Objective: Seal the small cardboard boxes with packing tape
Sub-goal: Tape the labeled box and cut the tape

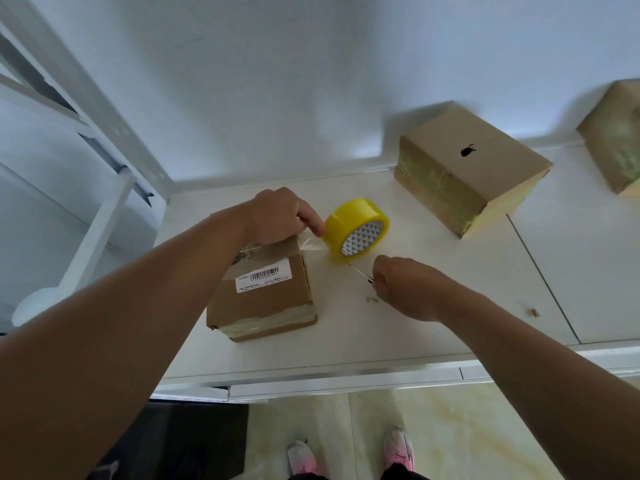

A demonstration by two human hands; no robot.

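Short tape strip [311,243] runs right from small box [263,289] far-right corner, gripped by curled left hand [280,216], to yellow roll [356,230] standing just beside on surface [415,323]; right hand [405,289], nearer front, pinches thin tool [358,271] aimed up-left toward roll.

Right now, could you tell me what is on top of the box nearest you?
A white barcode label, clear tape, and the left hand resting at its far edge, where the tape runs to the yellow roll. Whatever lies under the hand is hidden.
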